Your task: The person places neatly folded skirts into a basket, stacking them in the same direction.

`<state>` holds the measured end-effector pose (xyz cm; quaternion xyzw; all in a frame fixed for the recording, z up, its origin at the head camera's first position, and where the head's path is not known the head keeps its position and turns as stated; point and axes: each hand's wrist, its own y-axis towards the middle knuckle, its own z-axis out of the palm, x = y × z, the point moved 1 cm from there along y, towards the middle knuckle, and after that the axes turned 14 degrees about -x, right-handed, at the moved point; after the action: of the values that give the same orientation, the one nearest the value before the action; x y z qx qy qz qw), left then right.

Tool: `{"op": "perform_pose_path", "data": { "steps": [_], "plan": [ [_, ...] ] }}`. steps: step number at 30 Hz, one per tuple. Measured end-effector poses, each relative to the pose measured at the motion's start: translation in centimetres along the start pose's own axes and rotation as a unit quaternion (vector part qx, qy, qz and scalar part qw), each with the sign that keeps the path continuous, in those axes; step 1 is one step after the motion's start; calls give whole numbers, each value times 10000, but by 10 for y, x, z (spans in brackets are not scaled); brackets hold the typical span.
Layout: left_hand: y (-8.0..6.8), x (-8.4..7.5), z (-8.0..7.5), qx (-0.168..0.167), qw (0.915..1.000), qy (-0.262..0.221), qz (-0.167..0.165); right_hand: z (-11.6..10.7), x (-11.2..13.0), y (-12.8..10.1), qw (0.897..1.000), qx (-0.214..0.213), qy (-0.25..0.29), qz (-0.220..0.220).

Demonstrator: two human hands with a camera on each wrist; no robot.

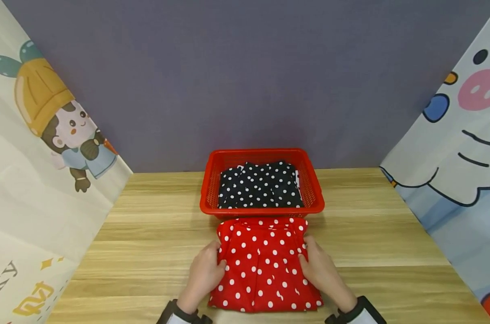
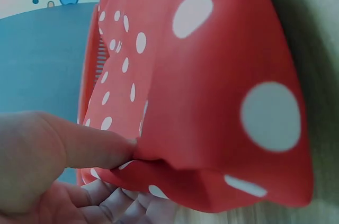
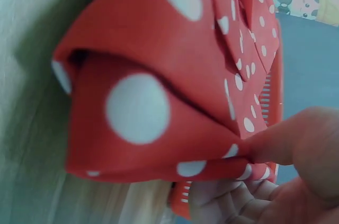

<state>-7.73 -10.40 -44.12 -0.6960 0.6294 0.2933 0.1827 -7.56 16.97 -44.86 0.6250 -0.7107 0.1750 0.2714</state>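
Wooden bench [image 1: 147, 234] before the red basket [image 1: 315, 198] — my fingers [image 1: 220, 265] pinch both edges of the folded red dotted cloth [image 1: 265, 265] — soft, light, likely floppy.

Wooden table [image 1: 391, 234]: red basket [image 1: 212, 180], red garment [image 1: 265, 270].

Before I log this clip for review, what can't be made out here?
- Head view: red plastic basket bottom, covered by black dotted cloth.
- Head view: fingers under folded red dotted cloth, hidden by it.
- Wrist views: table blurred, cloth fills the picture.
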Motion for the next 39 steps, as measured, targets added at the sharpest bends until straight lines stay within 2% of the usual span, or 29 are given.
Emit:
{"op": "perform_pose_path", "data": {
  "steps": [4,10,15,20,26,32,39],
  "plan": [
    [-5,0,-4,-7,10000,5,25,-5,3,-5,9999,-2,-107,64],
    [-9,-3,-11,-5,10000,5,31,-13,8,-12,9995,-224,-137,-147],
    [-8,-10,-18,-209,9993,-18,313,-19,11,-11,9985,-470,-100,-272],
    [-6,-15,-24,-471,9970,-5,607,-24,15,-9,9981,-542,-49,-297],
    [-3,-22,-31,-636,9951,17,761,-32,19,-10,9967,-685,63,-438],
    [8,-32,-36,-937,9902,-13,1037,-43,24,-2,9869,-1252,132,-1006],
    [26,-41,-36,-1097,9889,-13,1002,-47,27,16,9769,-1595,134,-1417]
  ]
}}
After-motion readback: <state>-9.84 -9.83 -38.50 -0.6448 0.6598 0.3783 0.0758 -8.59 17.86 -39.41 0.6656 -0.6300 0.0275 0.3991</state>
